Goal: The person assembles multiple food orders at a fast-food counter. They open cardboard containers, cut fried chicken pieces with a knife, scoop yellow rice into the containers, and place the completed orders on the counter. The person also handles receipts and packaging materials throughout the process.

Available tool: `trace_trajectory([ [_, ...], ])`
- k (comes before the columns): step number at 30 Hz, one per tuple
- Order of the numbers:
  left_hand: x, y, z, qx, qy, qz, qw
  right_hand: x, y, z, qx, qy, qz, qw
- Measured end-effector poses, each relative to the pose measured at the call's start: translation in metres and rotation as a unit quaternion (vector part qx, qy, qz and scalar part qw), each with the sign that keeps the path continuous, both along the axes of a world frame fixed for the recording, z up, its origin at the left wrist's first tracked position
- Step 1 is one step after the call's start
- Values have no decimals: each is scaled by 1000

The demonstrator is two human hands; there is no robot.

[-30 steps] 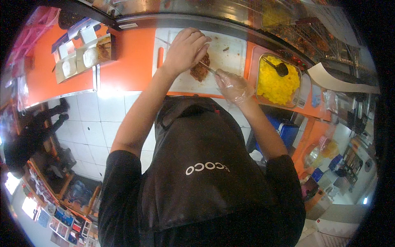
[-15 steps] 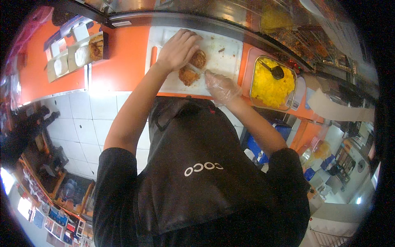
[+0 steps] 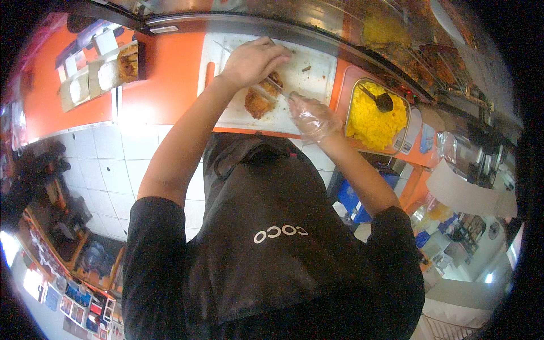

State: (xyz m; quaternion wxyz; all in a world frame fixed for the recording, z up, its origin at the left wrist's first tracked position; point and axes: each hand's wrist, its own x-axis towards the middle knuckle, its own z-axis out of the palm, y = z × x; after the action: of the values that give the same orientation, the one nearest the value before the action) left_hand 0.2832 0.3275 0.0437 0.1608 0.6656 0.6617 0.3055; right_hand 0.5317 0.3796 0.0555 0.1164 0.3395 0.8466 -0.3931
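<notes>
A browned, breaded fried cutlet [image 3: 259,103] lies in at least two pieces on a white cutting board [image 3: 310,54]. My right hand [image 3: 313,118], in a clear plastic glove, grips a knife [image 3: 265,90] at the board's near right. Its thin blade slants up and left across the cutlet and passes under my left hand [image 3: 258,61]. That hand is bare, its fingers stretched to the right over the blade and the farther piece. Part of this piece is hidden beneath it. Whether the palm presses on the blade I cannot tell.
A metal tray of yellow rice [image 3: 371,126] with a black spoon [image 3: 383,102] stands right of the board. On the orange counter [image 3: 170,73] at left sits an open takeaway box [image 3: 96,79] with white rice and fried food. A glass-fronted display case [image 3: 272,24] borders the far side.
My left hand has shifted slightly right and covers more of the farther piece. My gloved right hand has moved a little right with the knife, and the blade's far end now shows beyond my left hand.
</notes>
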Motion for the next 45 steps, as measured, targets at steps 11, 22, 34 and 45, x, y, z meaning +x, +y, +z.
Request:
trace_trajectory([
  [11,-1,-6,21,52,22,24,998,-6,-7,32,150,-7,71,986],
  [22,6,29,17,-47,59,14,997,-6,41,23,168,-9,103,980],
  [34,-3,26,4,-71,62,-12,995,-4,26,-28,121,66,24,990],
  [45,2,-40,36,-47,55,11,997,-3,-31,43,112,-41,88,989],
])
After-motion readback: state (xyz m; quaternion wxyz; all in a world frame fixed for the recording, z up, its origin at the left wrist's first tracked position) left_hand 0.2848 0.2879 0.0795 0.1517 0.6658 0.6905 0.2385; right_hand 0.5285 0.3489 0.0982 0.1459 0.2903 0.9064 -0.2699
